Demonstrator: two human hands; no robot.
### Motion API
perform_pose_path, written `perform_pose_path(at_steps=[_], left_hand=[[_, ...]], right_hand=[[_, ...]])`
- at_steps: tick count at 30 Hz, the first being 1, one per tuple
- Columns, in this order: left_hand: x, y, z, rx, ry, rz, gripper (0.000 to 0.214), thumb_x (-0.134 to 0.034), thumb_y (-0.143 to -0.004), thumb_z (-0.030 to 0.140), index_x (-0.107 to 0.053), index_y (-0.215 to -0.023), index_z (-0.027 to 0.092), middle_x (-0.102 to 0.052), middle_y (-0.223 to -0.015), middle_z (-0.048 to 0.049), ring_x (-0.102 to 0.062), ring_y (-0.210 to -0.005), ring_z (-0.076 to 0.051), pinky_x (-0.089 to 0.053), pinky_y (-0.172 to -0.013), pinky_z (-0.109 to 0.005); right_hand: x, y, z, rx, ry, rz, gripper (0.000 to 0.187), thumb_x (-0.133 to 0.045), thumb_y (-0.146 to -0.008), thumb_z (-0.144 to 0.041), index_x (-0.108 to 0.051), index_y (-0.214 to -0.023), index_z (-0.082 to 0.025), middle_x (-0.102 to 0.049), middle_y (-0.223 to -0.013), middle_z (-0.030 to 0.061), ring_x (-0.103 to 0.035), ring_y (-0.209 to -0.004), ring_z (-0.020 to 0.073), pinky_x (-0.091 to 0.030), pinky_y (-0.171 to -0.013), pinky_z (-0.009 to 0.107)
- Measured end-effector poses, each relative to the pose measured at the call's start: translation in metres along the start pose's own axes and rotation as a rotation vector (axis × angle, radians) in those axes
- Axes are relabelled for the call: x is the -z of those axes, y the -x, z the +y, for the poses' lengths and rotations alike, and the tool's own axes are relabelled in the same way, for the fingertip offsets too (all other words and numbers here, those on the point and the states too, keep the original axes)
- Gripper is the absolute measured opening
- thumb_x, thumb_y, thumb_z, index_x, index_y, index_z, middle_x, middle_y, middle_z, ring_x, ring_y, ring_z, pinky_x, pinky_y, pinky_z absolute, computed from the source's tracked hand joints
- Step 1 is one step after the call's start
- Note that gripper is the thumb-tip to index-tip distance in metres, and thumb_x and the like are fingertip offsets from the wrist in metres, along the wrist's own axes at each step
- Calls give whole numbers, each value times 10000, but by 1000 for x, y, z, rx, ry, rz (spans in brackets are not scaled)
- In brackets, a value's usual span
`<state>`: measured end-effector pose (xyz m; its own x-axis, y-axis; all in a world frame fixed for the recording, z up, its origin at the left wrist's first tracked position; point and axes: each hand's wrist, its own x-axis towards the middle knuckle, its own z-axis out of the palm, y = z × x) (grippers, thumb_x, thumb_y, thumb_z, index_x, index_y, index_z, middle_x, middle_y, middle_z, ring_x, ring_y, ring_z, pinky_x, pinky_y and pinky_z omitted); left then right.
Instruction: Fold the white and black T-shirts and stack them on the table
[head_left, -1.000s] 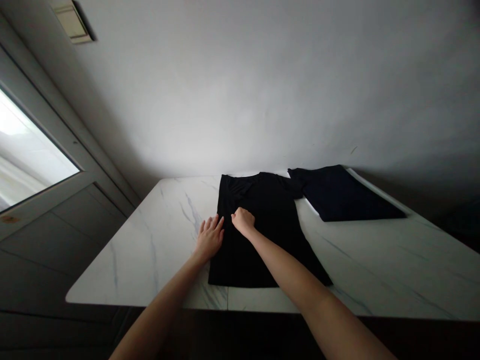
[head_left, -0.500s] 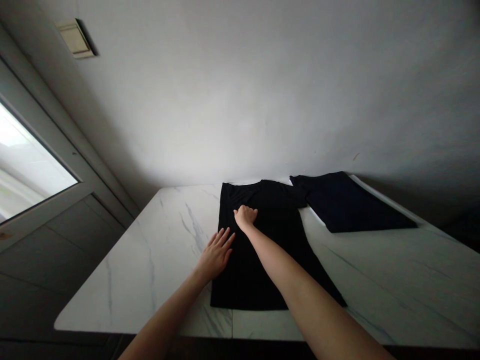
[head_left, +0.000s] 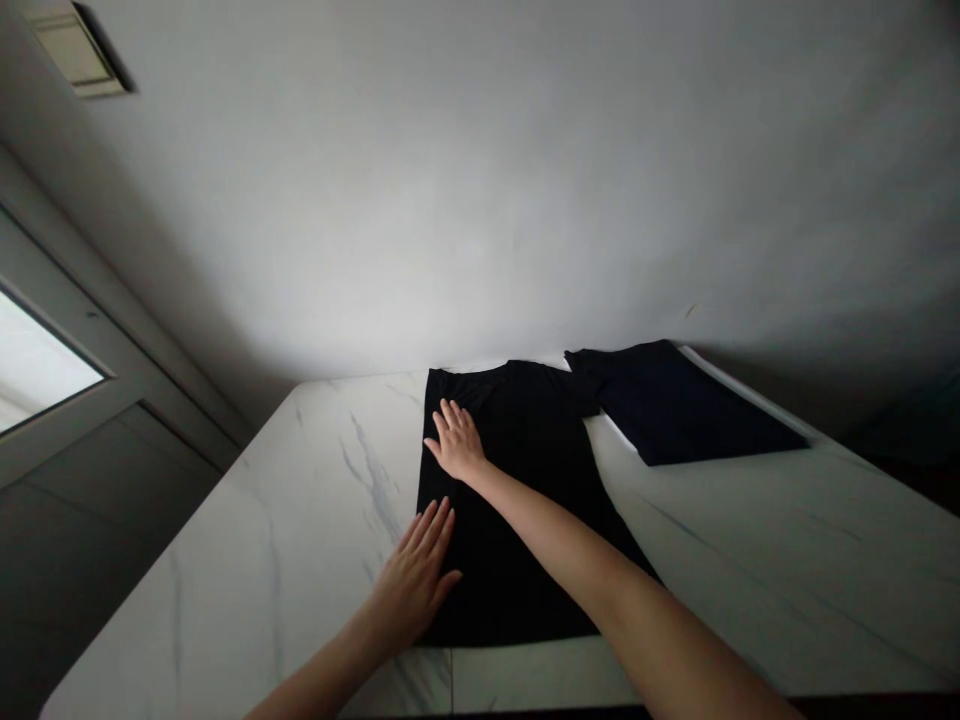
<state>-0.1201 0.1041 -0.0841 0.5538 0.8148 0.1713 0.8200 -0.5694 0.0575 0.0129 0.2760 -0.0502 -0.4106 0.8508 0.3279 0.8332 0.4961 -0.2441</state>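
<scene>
Looking down at the bench (head_left: 720, 590), what lay on it in front of the person?

A black T-shirt (head_left: 517, 540), spread flat with its collar toward the far side.

Where was it relative to the grips?

Directly beneath them. The right grip (head_left: 457, 445) sat on the upper part of the shirt, a little below the collar, and the left grip (head_left: 414, 585) lay across the shirt's left edge, near its lower corner.

How were the hands and arms posed?

Both hands were flat and palm down, with their fingers spread and pointing away from the person. The right arm reached in from the lower right and slanted across the shirt's lower right corner. The left arm came up over the near edge of the bench.

Had either grip closed on the cloth?

No. Both were fully open and rested on the fabric, with nothing pinched between the fingers.

What lay beside the shirt?

A folded navy garment (head_left: 675, 405) lay toward the far right of the bench, with its corner just touching the shirt's shoulder. The bench was white marble with grey veins, and a glazed door (head_left: 45, 360) stood at the far left.
</scene>
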Motion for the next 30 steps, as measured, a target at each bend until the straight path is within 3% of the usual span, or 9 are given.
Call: perform_pose_path(at_steps=[3,7,9,11,14,17,21,26,30], left_hand=[[3,10,6,-8,36,-28,756,-360,-983,488,69,-1550,232,-137,-1611,-96,-164,-1477,-270,-272,-1173,-444],[25,1,2,-14,113,-129,743,-461,-941,495,-121,-1556,252,-222,-1593,-89,-252,-1454,-282,-319,-1148,-459],[45,-20,-5,26,158,-209,578,-512,-915,458,-421,-1456,276,-456,-1490,-65,-449,-1351,-272,-412,-1082,-420],[64,-53,-14,139,176,-247,349,-458,-942,394,-667,-1196,280,-700,-1201,-39,-650,-1111,-241,-501,-953,-364],[78,-120,-36,279,143,-87,340,-392,-965,307,-698,-1102,248,-746,-1044,-45,-696,-976,-220,-511,-896,-332],[64,-190,-62,269,86,117,399,-432,-951,261,-569,-1318,185,-609,-1337,-102,-566,-1231,-230,-414,-1059,-342],[18,-253,-87,303,-9,83,504,-419,-975,331,-414,-1463,206,-317,-1569,-103,-278,-1447,-274,-255,-1170,-419],[-22,-274,-98,227,-59,-154,551,-367,-988,429,-275,-1520,319,-205,-1607,-49,-165,-1474,-297,-201,-1165,-515],[-10,-284,-98,233,-32,-238,536,-398,-960,485,-385,-1473,330,-295,-1577,-66,-258,-1442,-349,-267,-1115,-564]], right_hand=[[-8,7,-3,52,-29,-204,674,-431,-960,-512,-358,-1481,-92,-213,-1583,177,-162,-1469,301,-107,-1183,503],[-14,13,-2,24,-61,-158,712,-391,-966,-532,-271,-1521,-103,-127,-1595,167,-114,-1481,289,-69,-1186,515],[-14,11,2,53,-102,-195,682,-378,-970,-532,-309,-1511,-122,-178,-1587,156,-144,-1477,276,-99,-1187,497],[-10,5,10,52,-154,-231,600,-363,-985,-492,-393,-1473,-145,-280,-1563,138,-222,-1459,251,-165,-1178,460],[5,-6,36,-71,-157,-68,428,-345,-1007,-337,-541,-1356,-186,-478,-1464,102,-379,-1386,202,-210,-1159,411],[33,-10,83,-311,-65,59,331,-380,-988,-226,-638,-1193,-192,-662,-1233,98,-583,-1168,194,-338,-1066,372],[77,0,160,-564,148,95,267,-442,-955,-184,-639,-1132,-155,-664,-1135,131,-612,-1048,223,-450,-855,309],[110,10,231,-578,345,31,283,-421,-935,-104,-639,-1115,-132,-621,-1152,158,-562,-1074,244,-443,-849,323],[112,5,260,-621,380,1,229,-478,-916,-102,-636,-1078,-135,-616,-1149,161,-553,-1087,254,-438,-851,320]])
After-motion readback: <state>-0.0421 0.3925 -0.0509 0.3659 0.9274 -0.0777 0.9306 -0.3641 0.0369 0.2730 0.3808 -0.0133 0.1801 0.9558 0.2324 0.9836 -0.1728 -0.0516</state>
